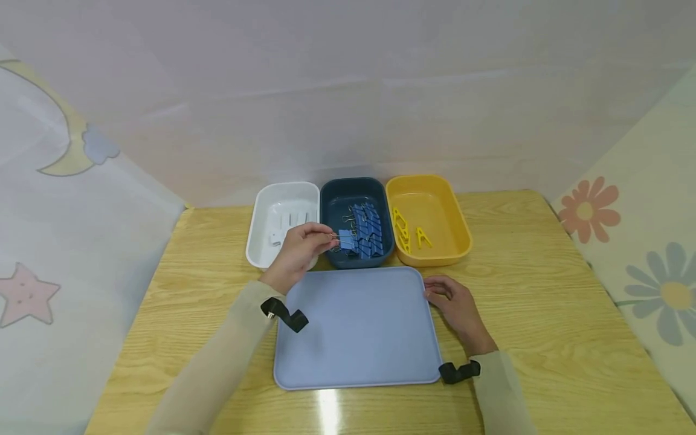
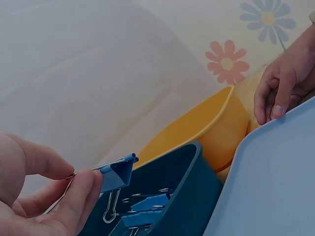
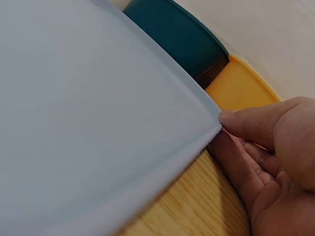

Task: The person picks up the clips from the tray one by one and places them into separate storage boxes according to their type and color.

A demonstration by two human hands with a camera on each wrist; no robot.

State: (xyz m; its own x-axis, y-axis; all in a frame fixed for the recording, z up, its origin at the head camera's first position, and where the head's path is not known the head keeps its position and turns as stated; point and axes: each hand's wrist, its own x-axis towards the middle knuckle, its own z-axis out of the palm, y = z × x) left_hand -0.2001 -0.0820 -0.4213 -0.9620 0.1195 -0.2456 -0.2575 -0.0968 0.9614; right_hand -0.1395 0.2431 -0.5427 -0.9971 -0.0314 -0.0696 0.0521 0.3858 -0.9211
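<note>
My left hand reaches over the dark blue bin and pinches a blue binder clip by its wire handle. The clip is held above several more blue binder clips, which lie side by side in that bin. At the far right corner of the light blue tray, my right hand holds the rim. In the right wrist view, the thumb lies on top of the rim and a finger sits against it from below.
A white bin with a few white pieces stands left of the dark blue one. To the right is a yellow bin with several yellow clothespins. All rest on the wooden table, behind the tray. Cloth walls surround the table.
</note>
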